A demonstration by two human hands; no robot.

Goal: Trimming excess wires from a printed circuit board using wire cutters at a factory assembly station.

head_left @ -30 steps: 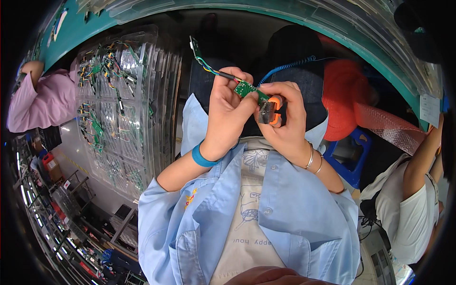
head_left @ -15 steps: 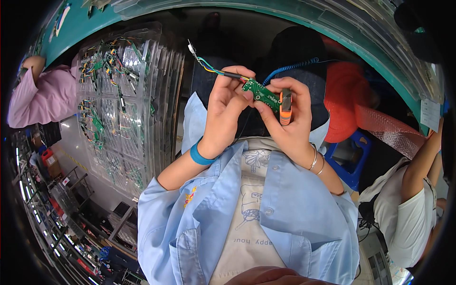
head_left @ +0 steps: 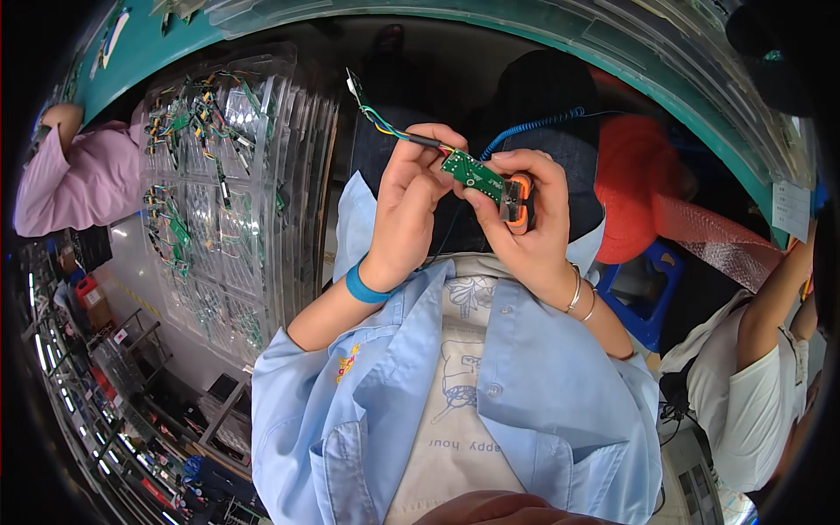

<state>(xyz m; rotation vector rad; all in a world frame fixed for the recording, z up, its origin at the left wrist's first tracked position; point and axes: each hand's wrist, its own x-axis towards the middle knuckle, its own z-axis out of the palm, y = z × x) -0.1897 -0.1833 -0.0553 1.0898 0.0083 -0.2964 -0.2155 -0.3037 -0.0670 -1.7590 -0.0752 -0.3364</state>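
Note:
My left hand (head_left: 409,197) pinches a small green circuit board (head_left: 473,174) between its fingers, near the board's left end. From that end a bundle of coloured wires (head_left: 385,125) in a black sleeve runs up and left to a white connector. My right hand (head_left: 535,206) is closed around a small orange-and-dark tool (head_left: 520,203), its exact kind partly hidden by the fingers. The tool's dark end meets the board's right end, and the right thumb lies just below the board. Both hands are held above my lap.
Stacked clear plastic trays (head_left: 236,192) holding wired green boards stand at my left. A blue coiled cord (head_left: 534,124) passes behind my hands. Green benches (head_left: 153,39) curve along the far side. One person in pink sits left, another in white right, near a blue stool (head_left: 643,297).
The orange-and-dark tool has turned in my right hand, its dark end now against the board's right end. The board has shifted slightly left.

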